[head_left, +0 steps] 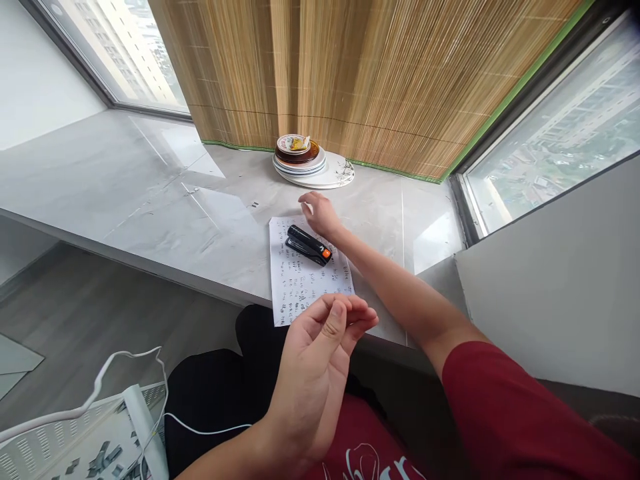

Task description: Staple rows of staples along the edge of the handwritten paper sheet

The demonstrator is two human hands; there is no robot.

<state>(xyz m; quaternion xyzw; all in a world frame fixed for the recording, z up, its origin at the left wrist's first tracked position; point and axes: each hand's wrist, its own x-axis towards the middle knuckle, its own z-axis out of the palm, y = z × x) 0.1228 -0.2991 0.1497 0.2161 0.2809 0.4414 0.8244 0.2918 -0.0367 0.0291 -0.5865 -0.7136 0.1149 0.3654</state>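
Observation:
A black stapler with an orange square at one end lies on a sheet of paper covered in handwriting. Beyond the stapler, my right hand rests by the top edge of the sheet, its fingers loosely bent and apart, holding nothing visible. Raised in front of my body, my left hand covers the near part of the sheet. Its fingers are curled and the thumb presses against them; whatever may be between them is too small or hidden. Two tiny dark pieces lie left of my right hand.
Stacked plates, with a small yellow item on top, stand at the back by a bamboo blind. The grey marble ledge runs left between windows. At the lower left are a white basket and a white cable.

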